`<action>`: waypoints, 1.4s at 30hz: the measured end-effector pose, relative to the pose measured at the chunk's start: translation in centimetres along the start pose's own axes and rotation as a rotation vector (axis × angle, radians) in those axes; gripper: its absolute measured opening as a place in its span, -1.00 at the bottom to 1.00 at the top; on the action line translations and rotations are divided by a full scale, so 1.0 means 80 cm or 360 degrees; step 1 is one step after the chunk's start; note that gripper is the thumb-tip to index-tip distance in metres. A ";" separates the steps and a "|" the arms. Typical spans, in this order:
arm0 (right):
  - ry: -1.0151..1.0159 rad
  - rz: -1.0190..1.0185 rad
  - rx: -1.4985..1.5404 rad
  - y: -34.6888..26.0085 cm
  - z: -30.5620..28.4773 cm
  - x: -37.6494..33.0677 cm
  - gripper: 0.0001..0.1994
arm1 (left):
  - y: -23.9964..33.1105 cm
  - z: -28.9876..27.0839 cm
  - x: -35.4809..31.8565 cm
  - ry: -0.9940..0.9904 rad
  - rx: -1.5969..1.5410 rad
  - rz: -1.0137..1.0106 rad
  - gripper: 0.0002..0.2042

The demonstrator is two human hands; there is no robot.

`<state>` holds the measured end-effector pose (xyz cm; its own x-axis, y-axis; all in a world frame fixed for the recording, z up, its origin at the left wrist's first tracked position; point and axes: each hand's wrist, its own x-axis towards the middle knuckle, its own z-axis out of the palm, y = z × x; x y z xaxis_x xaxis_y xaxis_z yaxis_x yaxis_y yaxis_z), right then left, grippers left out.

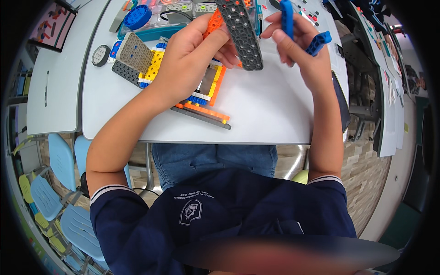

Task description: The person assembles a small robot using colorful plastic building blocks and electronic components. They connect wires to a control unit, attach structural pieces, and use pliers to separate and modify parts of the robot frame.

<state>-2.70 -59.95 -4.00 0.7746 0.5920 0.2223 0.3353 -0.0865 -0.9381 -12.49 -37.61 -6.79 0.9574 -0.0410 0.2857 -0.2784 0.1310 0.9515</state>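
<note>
From the head view, I saw my left hand (190,55) closed around an orange beam (212,24) joined to a long dark grey perforated plate (243,34), held just above the white bench (266,110). My right hand (298,43) gripped two blue beams (287,18), one upright, one angled out to the right, close beside the plate. Under my left wrist lay a partly built model (201,94) of yellow, blue, orange and grey pieces. A blue wheel (137,17) sat in the parts tray (151,33) beyond.
</note>
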 end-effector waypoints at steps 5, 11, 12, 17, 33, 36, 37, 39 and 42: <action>-0.0207 -0.0104 -0.0010 -0.006 0.031 -0.015 -0.61 | -0.005 0.001 0.002 0.0049 0.0047 0.0013 -0.77; 0.0016 -0.0521 -0.0387 0.001 0.042 -0.019 -0.70 | -0.005 -0.009 0.002 0.0028 0.0247 0.0064 -0.66; 0.0051 -0.0578 -0.0459 0.000 0.042 -0.020 -0.70 | -0.003 -0.011 0.002 0.0046 0.0262 0.0086 -0.65; 0.0154 -0.0951 -0.0806 -0.005 0.046 -0.020 -0.65 | -0.005 -0.013 0.006 0.0054 0.0383 0.0378 -0.61; 0.0023 -0.1134 -0.0777 -0.003 0.046 -0.015 -0.60 | -0.012 -0.032 0.012 -0.0280 0.0052 0.0624 -0.91; 0.0013 -0.0958 -0.0732 -0.002 0.046 -0.018 -0.62 | -0.011 -0.035 0.010 -0.0292 0.0051 0.0560 -0.85; 0.0012 -0.0921 -0.0710 -0.002 0.046 -0.019 -0.63 | -0.011 -0.035 0.010 -0.0297 0.0048 0.0527 -0.82; -0.0001 -0.0751 -0.0557 -0.002 0.046 -0.021 -0.67 | -0.014 -0.031 0.002 -0.0009 0.0124 0.0371 -0.74; -0.0092 -0.0484 -0.0320 -0.003 0.045 -0.022 -0.71 | -0.016 -0.029 -0.002 0.0128 0.0062 0.0215 -0.65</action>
<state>-6.06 -58.13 -5.14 0.5937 0.6588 0.4620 0.6484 -0.0518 -0.7595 -12.14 -35.51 -8.30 0.9137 0.0539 0.4028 -0.4062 0.0915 0.9092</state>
